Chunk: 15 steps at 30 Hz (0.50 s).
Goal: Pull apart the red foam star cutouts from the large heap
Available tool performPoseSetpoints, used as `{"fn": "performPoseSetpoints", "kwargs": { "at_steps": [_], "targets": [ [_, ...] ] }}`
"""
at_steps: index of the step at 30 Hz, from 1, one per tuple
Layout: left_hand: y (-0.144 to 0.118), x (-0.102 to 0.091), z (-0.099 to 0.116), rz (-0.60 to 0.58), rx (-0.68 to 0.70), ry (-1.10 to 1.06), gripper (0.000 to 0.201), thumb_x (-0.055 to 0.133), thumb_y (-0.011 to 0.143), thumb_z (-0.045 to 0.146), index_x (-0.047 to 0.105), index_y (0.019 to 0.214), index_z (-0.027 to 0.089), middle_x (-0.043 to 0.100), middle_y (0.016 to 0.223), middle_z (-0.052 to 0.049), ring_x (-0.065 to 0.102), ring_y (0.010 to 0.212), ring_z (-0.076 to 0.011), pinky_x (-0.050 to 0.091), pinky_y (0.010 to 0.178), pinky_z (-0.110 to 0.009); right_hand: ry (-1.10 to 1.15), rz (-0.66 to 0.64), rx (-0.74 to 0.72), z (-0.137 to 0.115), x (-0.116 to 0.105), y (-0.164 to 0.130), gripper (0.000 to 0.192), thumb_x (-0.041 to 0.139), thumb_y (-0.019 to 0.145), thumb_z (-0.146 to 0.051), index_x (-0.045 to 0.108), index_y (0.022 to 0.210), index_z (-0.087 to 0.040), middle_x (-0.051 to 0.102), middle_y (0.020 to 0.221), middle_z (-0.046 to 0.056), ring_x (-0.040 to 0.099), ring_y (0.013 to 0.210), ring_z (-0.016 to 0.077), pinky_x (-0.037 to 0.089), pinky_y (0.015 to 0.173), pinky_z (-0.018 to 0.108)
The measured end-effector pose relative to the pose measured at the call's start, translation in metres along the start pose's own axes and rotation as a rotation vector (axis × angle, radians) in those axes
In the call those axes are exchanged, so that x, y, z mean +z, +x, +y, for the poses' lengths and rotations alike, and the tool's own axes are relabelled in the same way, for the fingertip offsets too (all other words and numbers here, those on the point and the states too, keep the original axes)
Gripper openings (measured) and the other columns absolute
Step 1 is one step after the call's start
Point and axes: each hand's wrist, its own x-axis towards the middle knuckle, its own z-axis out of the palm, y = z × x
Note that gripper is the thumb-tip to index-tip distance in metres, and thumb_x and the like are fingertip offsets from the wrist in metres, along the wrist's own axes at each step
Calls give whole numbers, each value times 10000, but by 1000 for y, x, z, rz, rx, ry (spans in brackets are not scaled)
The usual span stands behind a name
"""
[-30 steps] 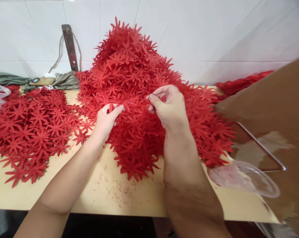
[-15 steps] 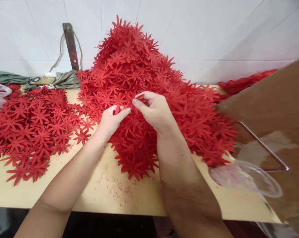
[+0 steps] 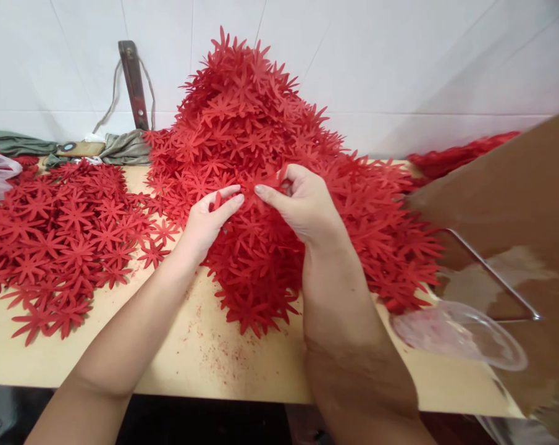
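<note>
Since half a second ago, the right hand [image 3: 307, 201] has drawn slightly right, so the gap between the two thumb tips has widened a little, while the left hand [image 3: 209, 216] has hardly shifted. From the head view, both hands work in front of a tall main heap of red eight-petalled flower cutouts [image 3: 242, 117], raised above the tabletop [image 3: 168, 371] and close to each other without touching. Left thumb and forefinger are bent toward one another around a red petal [image 3: 218, 201], which stands up between them with its long axis nearly upright. Right thumb and forefinger appear pinched on a red piece [image 3: 273, 180], whose long side runs roughly left to right, its left end pointing toward the left hand. That piece lies just right of the left fingertips, at about their height or a touch farther off, with the right hand the nearer to it. Whether the petal and the piece belong to one cutout cannot be told, as red merges with red behind them. A smaller heap of the same flower cutouts [image 3: 61, 222] spreads on the left, beside a few loose ones [image 3: 153, 253]; red crumbs [image 3: 218, 352] dot the near tabletop. On the right lean brown cardboard [image 3: 511, 204] and, nearer, a clear plastic lid [image 3: 515, 352].
</note>
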Motion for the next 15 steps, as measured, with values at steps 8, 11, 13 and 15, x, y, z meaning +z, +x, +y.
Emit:
{"fn": "performPoseSetpoints", "kwargs": {
  "at_steps": [8, 11, 13, 15],
  "targets": [
    [-1, 2, -3, 77, 74, 71, 167, 689, 727, 197, 548, 643, 164, 493, 560, 75, 417, 539, -43, 378, 592, -176, 4, -225, 66, -12, 1, -6, 364, 762, 639, -504, 537, 666, -219, 557, 602, -16, 510, 544, 125, 450, 540, 299],
    [1, 0, -4, 113, 62, 94, 195, 663, 749, 195, 511, 631, 165, 454, 547, 81, 388, 520, -40, 353, 570, -177, -55, -141, 35, -2, -1, -4, 369, 721, 690, -521, 506, 659, -223, 502, 570, -26, 487, 531, 119, 426, 511, 288],
    [5, -3, -5, 177, 48, 89, 200, 654, 759, 197, 500, 636, 166, 426, 538, 87, 371, 499, -35, 338, 546, -173, -74, -40, 34, 11, -9, -1, 366, 664, 738, -550, 499, 688, -227, 474, 574, -26, 488, 536, 125, 432, 510, 294],
    [10, -7, -7, 234, 25, 57, 182, 671, 761, 246, 528, 680, 169, 462, 566, 82, 421, 514, -38, 366, 560, -174, -116, 46, 20, 26, -21, 3, 358, 593, 783, -580, 531, 795, -228, 519, 658, 0, 539, 601, 154, 478, 557, 334]
  ]
}}
